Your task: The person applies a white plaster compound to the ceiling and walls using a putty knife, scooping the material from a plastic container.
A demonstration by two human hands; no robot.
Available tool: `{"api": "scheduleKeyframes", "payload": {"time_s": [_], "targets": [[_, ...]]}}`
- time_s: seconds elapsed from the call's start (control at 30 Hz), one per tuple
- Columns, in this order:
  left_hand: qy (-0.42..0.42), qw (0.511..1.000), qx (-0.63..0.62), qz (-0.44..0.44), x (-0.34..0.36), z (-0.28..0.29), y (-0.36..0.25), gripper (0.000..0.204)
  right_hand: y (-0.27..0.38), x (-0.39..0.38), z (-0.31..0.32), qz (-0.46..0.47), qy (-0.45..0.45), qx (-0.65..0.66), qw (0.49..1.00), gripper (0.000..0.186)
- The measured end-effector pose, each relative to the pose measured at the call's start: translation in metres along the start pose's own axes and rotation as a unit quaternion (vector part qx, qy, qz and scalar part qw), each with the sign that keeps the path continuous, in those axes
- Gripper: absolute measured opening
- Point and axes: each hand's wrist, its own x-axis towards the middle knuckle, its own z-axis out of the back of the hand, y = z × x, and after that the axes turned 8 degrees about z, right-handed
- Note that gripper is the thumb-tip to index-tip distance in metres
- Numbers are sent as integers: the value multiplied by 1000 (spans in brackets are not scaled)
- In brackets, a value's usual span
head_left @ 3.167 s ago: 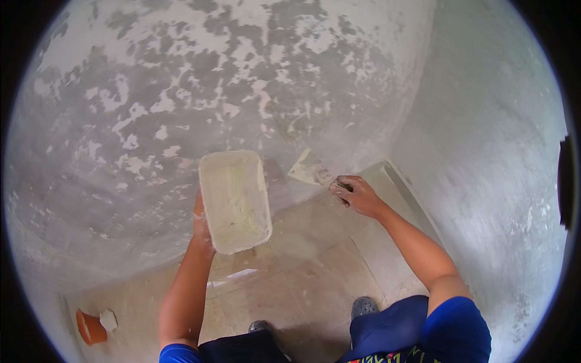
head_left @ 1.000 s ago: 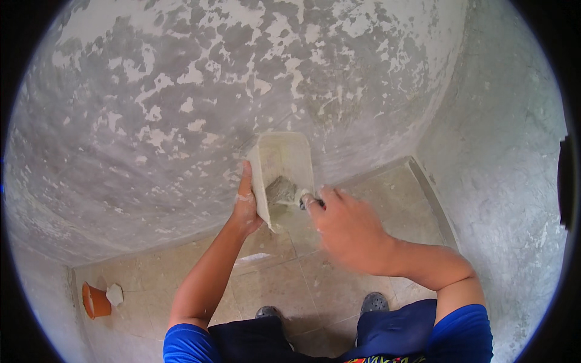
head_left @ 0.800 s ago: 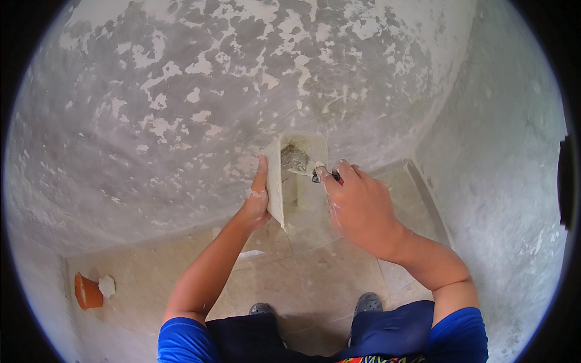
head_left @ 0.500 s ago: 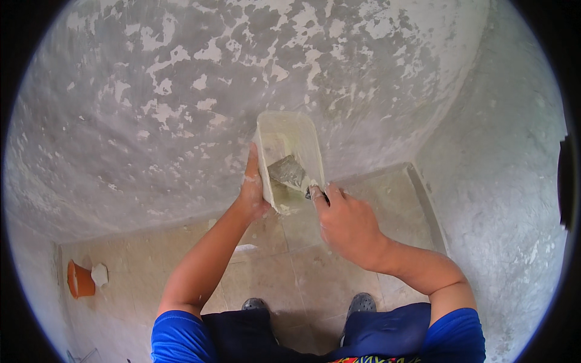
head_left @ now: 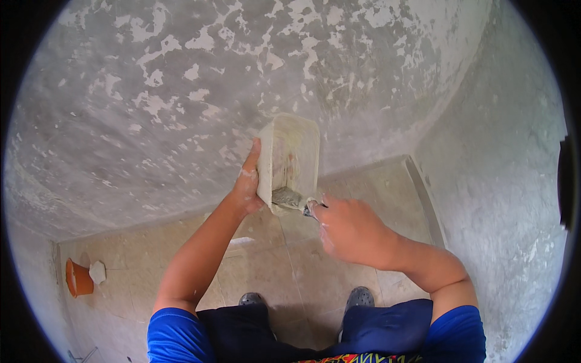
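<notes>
My left hand [head_left: 247,186] grips a whitish translucent plastic tub [head_left: 265,163] by its left side, tilted so its inside faces me. Streaks of pale paste coat its inner walls. In my right hand [head_left: 351,230] is a putty knife [head_left: 287,198], held by its dark handle with fingers wrapped round it. The knife's wide grey blade lies inside the tub at the near end, and pale paste clings near its neck. Part of the blade is hidden by the tub's wall or by paste. White smears mark the fingers of both hands.
Ahead stands a grey wall [head_left: 200,127] with patchy whitish spots; another grey wall [head_left: 502,175] rises at the right. On the tiled floor [head_left: 266,254], far left, an orange bucket [head_left: 78,278] sits beside a whitish piece [head_left: 97,272]. My shoes [head_left: 361,296] show below.
The putty knife's blade has moved down toward the tub's near end. The tub has turned slightly, showing more of its left outer side. Both hands keep their holds.
</notes>
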Motion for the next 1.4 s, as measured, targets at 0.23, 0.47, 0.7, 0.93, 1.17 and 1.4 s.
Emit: {"api": "scheduleKeyframes", "payload": {"time_s": [0.23, 0.47, 0.7, 0.93, 1.17, 1.4], "targets": [[-19, 990, 64, 124, 3, 13, 11, 94, -42, 3, -8, 31, 27, 70, 997, 31], [-21, 982, 82, 169, 5, 23, 16, 91, -73, 8, 14, 16, 100, 244, 964, 31], [-10, 989, -10, 145, 2, 28, 13, 74, -114, -6, 11, -192, 75, 583, 786, 43], [93, 987, -94, 90, 5, 27, 6, 73, -104, -10, 9, -71, -12, 753, 654, 38], [167, 961, -212, 56, -13, -20, -19, 64, -97, 27, 23, -32, -206, 684, 699, 47], [172, 964, -203, -25, -29, -13, -26, 59, -98, 93, 37, 62, -453, 476, 751, 22]]}}
